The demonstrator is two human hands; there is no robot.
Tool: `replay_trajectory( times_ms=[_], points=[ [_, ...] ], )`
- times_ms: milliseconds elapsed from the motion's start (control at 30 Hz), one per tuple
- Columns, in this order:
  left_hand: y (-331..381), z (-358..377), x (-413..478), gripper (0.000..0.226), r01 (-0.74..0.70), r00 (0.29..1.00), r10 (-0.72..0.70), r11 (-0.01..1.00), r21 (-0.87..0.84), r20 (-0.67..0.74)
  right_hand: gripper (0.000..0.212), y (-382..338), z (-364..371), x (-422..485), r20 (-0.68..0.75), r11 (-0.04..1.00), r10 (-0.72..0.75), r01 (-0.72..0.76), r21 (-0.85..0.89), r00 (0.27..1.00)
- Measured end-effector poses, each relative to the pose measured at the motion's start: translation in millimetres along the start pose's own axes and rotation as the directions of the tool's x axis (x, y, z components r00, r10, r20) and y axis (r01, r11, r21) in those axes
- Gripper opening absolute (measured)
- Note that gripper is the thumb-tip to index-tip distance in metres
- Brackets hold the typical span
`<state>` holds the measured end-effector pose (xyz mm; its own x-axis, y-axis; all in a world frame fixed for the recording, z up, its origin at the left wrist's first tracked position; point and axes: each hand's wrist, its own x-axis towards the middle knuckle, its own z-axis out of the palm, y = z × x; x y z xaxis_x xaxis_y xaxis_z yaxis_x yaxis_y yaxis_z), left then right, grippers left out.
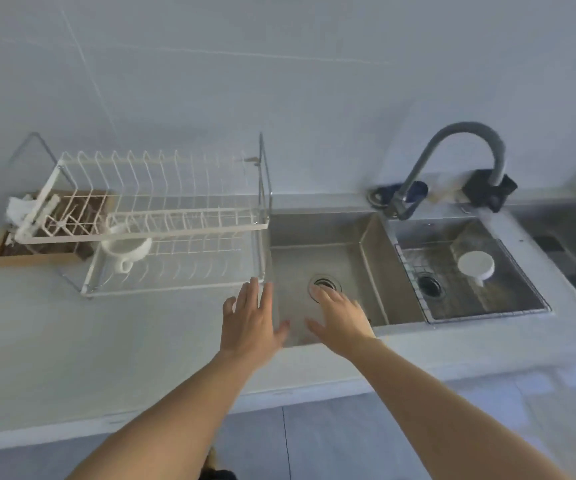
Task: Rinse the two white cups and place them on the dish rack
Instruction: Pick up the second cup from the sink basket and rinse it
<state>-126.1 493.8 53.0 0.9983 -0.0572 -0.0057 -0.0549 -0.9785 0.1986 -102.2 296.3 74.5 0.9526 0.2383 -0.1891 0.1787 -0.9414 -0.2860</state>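
A grey counter (71, 341) carries the dish rack (161, 223), where one white cup (125, 247) is seen inverted. The second cup (476, 266), apparently upturned, lies in the right basin (508, 303). Left hand (250, 317) and right hand (343, 317) are spread, empty. Retrieval and rinsing remain.

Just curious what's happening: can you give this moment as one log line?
left hand: open, empty | right hand: open, empty | cup: on dish rack | second cup: in sink
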Motion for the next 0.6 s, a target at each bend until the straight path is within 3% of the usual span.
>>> replay_trajectory(
  times_ms=[333,600],
  points=[
    [286,17,7,0.084,-0.159,0.987,0.159,0.985,-0.061,-0.002,0.083,271,-103,-129,-0.156,0.964,0.263,-0.267,-0.006,0.952],
    [409,31,62,0.085,-0.234,0.972,0.234,0.972,-0.027,-0.002,0.082,400,-163,-142,-0.233,0.939,0.336,-0.345,0.004,0.912]
  ],
)
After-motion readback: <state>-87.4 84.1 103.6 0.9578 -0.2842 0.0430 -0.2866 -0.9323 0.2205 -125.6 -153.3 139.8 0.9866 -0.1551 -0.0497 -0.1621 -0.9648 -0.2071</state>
